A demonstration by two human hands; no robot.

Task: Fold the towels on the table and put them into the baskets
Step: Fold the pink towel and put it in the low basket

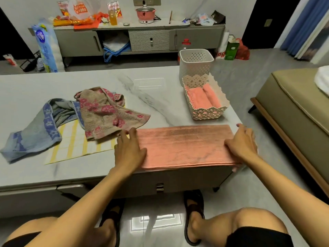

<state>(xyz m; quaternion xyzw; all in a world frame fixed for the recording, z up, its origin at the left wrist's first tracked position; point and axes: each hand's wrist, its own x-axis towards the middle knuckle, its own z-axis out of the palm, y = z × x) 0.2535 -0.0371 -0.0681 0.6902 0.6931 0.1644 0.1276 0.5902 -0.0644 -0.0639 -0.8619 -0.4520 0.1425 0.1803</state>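
Towels [99,113] crumpled left, lace basket [208,112] behind pink towel [185,145]

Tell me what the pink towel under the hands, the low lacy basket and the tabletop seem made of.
Pink towel: terry cloth, matte, fuzzy pile with woven ribs. Low basket: probably moulded plastic, cream, with lace-pattern cut-outs and a scalloped rim. Tabletop: marble-look slab, pale with grey veins and a slight sheen; real stone or print, cannot tell.
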